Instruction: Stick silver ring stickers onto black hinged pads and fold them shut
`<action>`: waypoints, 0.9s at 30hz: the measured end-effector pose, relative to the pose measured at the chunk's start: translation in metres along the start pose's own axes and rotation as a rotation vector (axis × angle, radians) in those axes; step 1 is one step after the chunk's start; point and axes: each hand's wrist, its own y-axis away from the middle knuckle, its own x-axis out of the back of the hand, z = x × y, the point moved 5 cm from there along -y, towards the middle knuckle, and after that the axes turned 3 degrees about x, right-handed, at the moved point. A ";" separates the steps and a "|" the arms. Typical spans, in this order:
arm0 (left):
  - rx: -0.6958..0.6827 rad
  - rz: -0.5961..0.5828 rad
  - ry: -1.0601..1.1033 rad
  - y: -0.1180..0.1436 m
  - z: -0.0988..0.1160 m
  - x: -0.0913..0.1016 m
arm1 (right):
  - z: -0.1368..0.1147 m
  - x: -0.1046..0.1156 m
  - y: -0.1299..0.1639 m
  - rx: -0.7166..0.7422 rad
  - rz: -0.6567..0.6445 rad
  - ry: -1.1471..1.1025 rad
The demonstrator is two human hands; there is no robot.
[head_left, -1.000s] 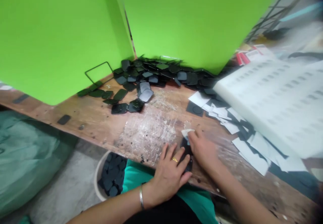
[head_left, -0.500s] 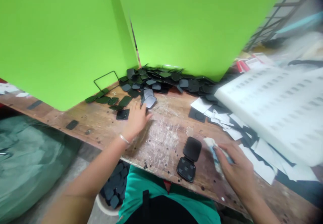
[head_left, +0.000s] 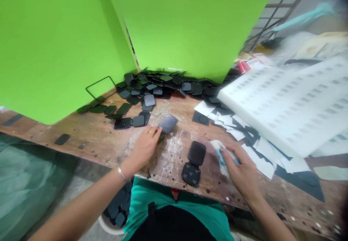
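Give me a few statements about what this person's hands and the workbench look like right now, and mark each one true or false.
1. The left hand grips a dark flat piece by its edge. True.
2. The right hand is bare and holds nothing. False: it clutches a whitish cloth.
3. An opened black case lies on the wooden bench between the two hands. True.
4. The pile of black pieces sits at the bench's near edge. False: it lies at the far side, against the green panels.
5. White paper sheets lie right of the case. True.
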 end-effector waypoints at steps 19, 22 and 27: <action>-0.059 -0.036 -0.147 0.054 0.063 -0.033 | -0.066 -0.187 -0.058 0.274 -0.883 0.508; -0.043 -0.028 -0.132 0.059 0.063 -0.036 | -0.060 -0.187 -0.070 0.267 -0.868 0.526; -0.025 -0.048 -0.159 0.061 0.067 -0.038 | -0.075 -0.182 -0.049 0.309 -0.899 0.501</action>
